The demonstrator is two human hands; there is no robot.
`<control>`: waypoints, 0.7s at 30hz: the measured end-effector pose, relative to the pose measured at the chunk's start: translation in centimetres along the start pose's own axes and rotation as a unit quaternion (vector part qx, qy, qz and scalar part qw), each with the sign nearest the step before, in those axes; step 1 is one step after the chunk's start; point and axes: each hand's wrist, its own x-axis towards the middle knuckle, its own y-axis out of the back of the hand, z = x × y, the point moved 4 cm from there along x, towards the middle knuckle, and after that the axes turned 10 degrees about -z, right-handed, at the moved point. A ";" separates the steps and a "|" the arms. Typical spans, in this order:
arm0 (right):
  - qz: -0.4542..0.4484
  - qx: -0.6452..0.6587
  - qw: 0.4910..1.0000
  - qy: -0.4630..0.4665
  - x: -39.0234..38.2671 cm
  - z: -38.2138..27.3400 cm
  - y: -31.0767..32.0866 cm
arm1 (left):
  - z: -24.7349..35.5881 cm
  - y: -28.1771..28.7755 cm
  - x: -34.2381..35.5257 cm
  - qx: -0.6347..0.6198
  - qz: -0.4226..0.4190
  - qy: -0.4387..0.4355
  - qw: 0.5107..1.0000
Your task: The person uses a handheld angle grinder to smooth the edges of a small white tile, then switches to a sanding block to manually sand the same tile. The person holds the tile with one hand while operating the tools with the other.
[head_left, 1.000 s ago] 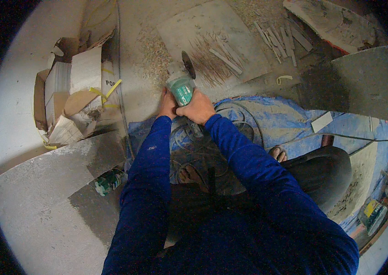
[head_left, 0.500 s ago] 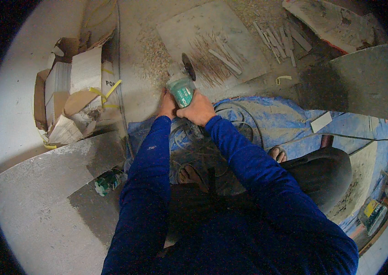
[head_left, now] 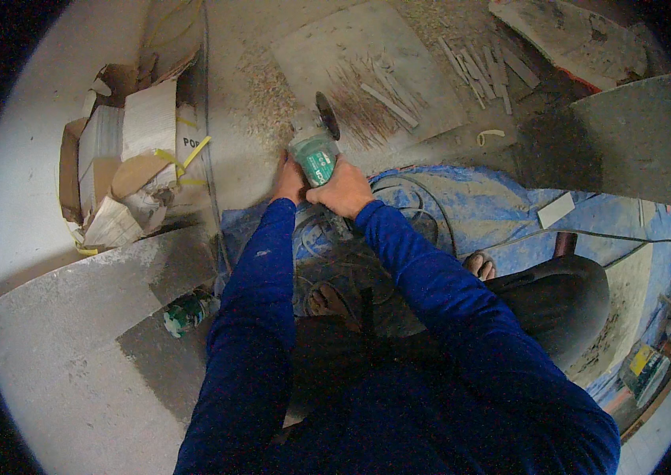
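So the green angle grinder (head_left: pixel 317 158) is sitting between left hand (head_left: pixel 289 182) and right hand (head_left: pixel 342 190), both gripping its body, its dark disc (head_left: pixel 327 116) showing near some thin strips (head_left: pixel 389 106). Those are lying on a pale board (head_left: pixel 312 49), blue tarp (head_left: pixel 462 199) spreading out closer in.

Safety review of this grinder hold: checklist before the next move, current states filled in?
1. Grip: left hand and right hand both on the green cylindrical power grinder: ok.
2. Gloves: both hands bare: not ok.
3. Toe protection: bare toes exposed: not ok.
4. Thin round dark disc stopped: cannot tell.
5. Dark looped cable well away from toes: lies close by, over the dusty blue tarp: not ok.
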 end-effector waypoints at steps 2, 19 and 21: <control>0.002 0.009 1.000 0.008 0.0 0.0 0.0 | 0.2 0.1 -0.1 0.052 0.004 0.008 0.999; -0.008 0.017 1.000 0.009 -0.6 -0.1 0.2 | 4.2 0.9 -1.0 0.161 0.038 -0.021 0.986; -0.009 0.014 1.000 0.008 -0.7 -0.1 0.1 | 3.2 0.7 -0.8 0.139 0.036 -0.007 0.990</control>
